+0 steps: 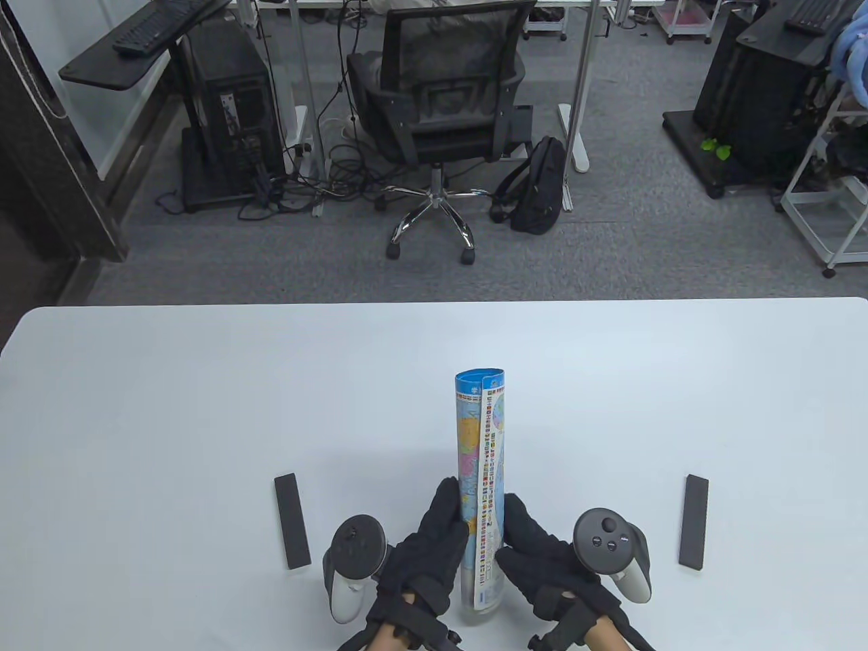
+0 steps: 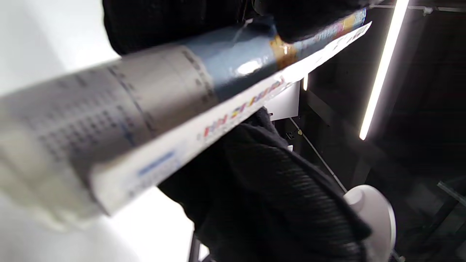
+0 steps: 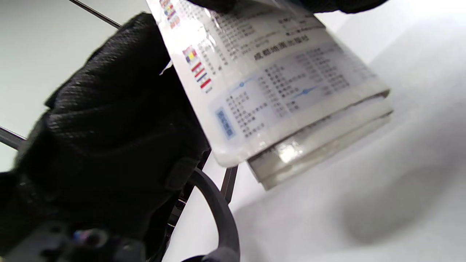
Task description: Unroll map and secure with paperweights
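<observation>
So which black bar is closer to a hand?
The left paperweight, the black bar beside the left hand. It lies nearer that hand than the right paperweight does to the right hand.

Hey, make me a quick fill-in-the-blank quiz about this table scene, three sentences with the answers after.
1. The map is still ____.
2. The left hand and right hand both grip the map's ____ end.
3. ____ black paperweights lie flat on the table, the left one and the right one, one on each side of the hands.

Answers: rolled up; near; Two
</observation>
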A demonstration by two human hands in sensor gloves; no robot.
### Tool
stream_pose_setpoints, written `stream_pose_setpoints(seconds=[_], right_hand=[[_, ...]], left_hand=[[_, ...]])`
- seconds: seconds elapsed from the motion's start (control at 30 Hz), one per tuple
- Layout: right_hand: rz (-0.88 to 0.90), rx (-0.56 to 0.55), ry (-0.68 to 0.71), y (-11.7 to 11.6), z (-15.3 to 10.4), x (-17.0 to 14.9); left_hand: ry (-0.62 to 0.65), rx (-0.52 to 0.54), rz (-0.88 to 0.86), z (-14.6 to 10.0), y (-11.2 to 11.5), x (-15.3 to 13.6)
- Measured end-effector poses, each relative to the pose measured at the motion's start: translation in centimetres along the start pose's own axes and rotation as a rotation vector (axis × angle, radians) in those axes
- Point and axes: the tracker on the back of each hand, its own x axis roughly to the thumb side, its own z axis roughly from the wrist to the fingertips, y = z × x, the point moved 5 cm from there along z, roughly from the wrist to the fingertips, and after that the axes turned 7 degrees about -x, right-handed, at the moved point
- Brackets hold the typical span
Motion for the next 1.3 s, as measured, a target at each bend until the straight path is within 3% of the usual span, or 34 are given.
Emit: stream_pose_setpoints(seconds=[0.23,0.4,0.53,0.7,0.97,1.13,1.3], right_hand=[[0.042,0.032,-0.014,-0.2,0.0,-0.3],[0.077,0.050,-0.022,-0.4,0.1,-0.6],[0.070,0.039,-0.033,-0.1,0.0,-0.7],[0.071,-0.041,-0.039,1.2,-0.1,-0.9],[-0.011,-0.194,0.003,3.2,-0.6,-0.1],[-0.176,-0.070,0.042,1.5,-0.3,0.4],[-0.515,0.183,-0.031,-1.9,0.2,-1.1]], left_hand=[[-0.005,-0.011,0.145,0.3,0.4,0.1],[-0.020,-0.029,0.149,0.5,0.8,-0.2],[-0.011,0.023,0.179,0.6,0.4,0.2],[-0.030,0.064,0.171,0.4,-0.4,0.6],[-0.172,0.096,0.249,0.2,-1.5,-0.3],[-0.296,0.092,0.339,0.3,-1.4,-1.4],[-0.417,0.074,0.371,0.2,-0.9,-2.5]])
